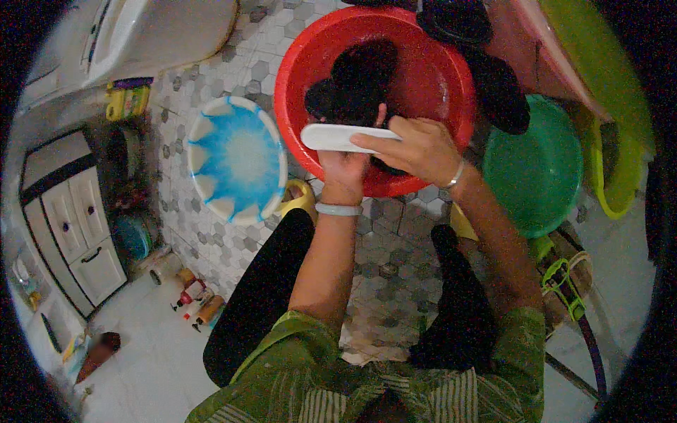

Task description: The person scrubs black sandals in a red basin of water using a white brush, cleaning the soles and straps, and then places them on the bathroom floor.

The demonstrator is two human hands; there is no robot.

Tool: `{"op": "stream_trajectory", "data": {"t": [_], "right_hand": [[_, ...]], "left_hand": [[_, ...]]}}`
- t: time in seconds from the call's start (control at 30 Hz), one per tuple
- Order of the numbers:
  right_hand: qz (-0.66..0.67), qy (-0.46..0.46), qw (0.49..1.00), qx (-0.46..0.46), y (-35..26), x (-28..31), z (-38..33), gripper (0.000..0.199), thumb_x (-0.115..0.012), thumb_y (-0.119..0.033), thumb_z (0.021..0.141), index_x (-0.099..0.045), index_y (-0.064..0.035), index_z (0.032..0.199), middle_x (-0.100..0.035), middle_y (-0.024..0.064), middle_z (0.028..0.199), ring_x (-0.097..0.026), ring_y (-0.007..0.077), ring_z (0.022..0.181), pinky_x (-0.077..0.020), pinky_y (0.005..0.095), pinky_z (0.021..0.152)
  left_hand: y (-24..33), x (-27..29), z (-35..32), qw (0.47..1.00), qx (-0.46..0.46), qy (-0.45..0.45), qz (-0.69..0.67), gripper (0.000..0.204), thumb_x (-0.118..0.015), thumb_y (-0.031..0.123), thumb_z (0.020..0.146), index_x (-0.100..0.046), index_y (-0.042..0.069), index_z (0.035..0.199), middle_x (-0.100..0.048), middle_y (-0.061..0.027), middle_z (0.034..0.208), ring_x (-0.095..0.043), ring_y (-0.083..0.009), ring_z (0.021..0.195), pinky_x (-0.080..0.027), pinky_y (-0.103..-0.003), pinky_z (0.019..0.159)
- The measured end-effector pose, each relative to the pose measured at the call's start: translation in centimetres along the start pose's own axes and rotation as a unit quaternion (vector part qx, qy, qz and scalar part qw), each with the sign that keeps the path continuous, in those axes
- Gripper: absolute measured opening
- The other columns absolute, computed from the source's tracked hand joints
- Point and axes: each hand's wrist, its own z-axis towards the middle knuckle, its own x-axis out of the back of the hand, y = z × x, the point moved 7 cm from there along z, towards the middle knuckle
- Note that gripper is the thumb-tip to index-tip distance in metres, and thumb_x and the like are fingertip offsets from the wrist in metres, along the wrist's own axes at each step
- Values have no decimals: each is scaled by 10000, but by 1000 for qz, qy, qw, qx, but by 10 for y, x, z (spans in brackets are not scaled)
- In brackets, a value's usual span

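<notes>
My right hand (pixel 426 149) is closed round a long white brush (pixel 328 138) with a smooth, rounded back; its underside is hidden. Beyond the brush, a black item (pixel 363 74) that looks like a shoe lies over a red basin (pixel 285 106). My left hand (pixel 345 168) reaches under the brush, palm turned up, and grips the near part of that black item. A fingertip of it shows just past the brush, while most of its fingers are covered.
Left of the red basin stands a white and blue basin (pixel 240 158); a green basin (pixel 534 173) stands to its right. Dark shoes (pixel 502 92) rest by the red basin's right rim. A white cabinet (pixel 77 218) and several bottles (pixel 204 307) are at the left.
</notes>
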Motion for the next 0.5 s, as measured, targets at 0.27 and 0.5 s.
{"op": "stream_trajectory", "data": {"t": [0.27, 0.5], "right_hand": [[-37, -1, 997, -73, -3, -2, -11, 558, -690, -172, 702, -569, -268, 1238, -405, 23, 698, -485, 166, 516, -460, 311, 441], [-12, -12, 975, -224, -26, 20, -31, 568, -676, -179, 758, -513, -258, 1297, -401, 58, 703, -496, 214, 506, -458, 334, 442]], "left_hand": [[-10, 34, 3, 995, -28, 39, 84, 415, -378, 311, 939, -461, 79, 1274, -512, -164, 1259, -496, -328, 1154, -420, -526, 981], [5, -23, -30, 835, -158, -41, 525, 358, -413, 234, 935, -485, 37, 1226, -545, -149, 1211, -535, -279, 1104, -452, -413, 954]]}}
